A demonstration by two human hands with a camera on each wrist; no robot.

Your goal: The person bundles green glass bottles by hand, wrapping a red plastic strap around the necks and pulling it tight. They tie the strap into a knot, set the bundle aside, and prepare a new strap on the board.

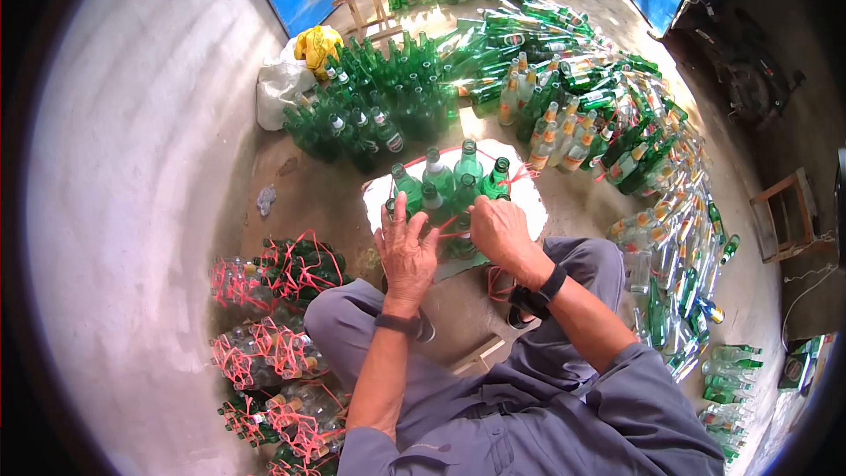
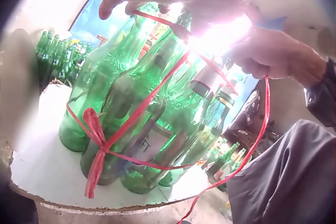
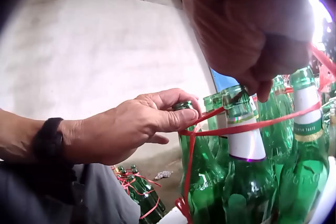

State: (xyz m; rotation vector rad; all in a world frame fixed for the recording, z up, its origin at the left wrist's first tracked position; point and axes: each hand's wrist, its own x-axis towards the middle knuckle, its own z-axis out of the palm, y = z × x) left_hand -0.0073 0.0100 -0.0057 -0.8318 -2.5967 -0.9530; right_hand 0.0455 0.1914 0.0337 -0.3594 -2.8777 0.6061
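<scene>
A cluster of upright green glass bottles [image 1: 469, 157] stands on a white-topped stand [image 1: 529, 203] between my knees. Red plastic ribbon [image 3: 252, 127] runs round the bottle necks, and lower down it has a knot with a loop [image 2: 97, 145]. My left hand [image 1: 407, 256] is at the near left bottle's neck, where its thumb and forefinger pinch the ribbon against the glass. With curled fingers my right hand [image 1: 507, 234] grips the ribbon just above the near right bottles; a loose length hangs down from it in the left wrist view.
Behind the stand are many standing green bottles [image 1: 414, 92]. A long heap of lying bottles [image 1: 679, 220] curves down the right side. Bundles tied with red ribbon [image 1: 264, 353] lie at the left. A wooden frame [image 1: 789, 216] leans at the right, and a white sack [image 1: 282, 92] sits by the wall.
</scene>
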